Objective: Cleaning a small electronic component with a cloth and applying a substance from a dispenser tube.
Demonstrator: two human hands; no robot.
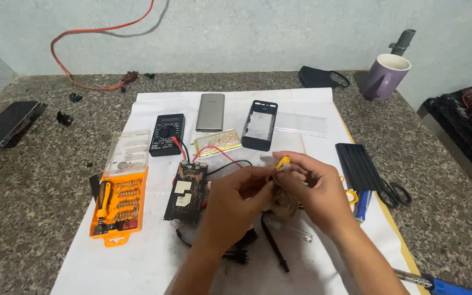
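I see a granite counter [23, 218] with a white sheet [137, 262] spread over it. On the sheet lie an orange screwdriver-bit case [120, 205], a black multimeter [167, 134], a silver casing [211, 112] and a dark circuit board [186, 191]. My left hand [235, 199] and right hand [313, 191] meet above the sheet's middle, fingertips pinched together on a small yellow piece [283, 162], held just right of the circuit board.

left hand [240, 192] and right hand [312, 188] met over white paper sheet [154, 104], pinching small yellow piece [283, 161] | circuit board [186, 191] just left | orange screwdriver kit [120, 205] farther left | multimeter [167, 134] beyond
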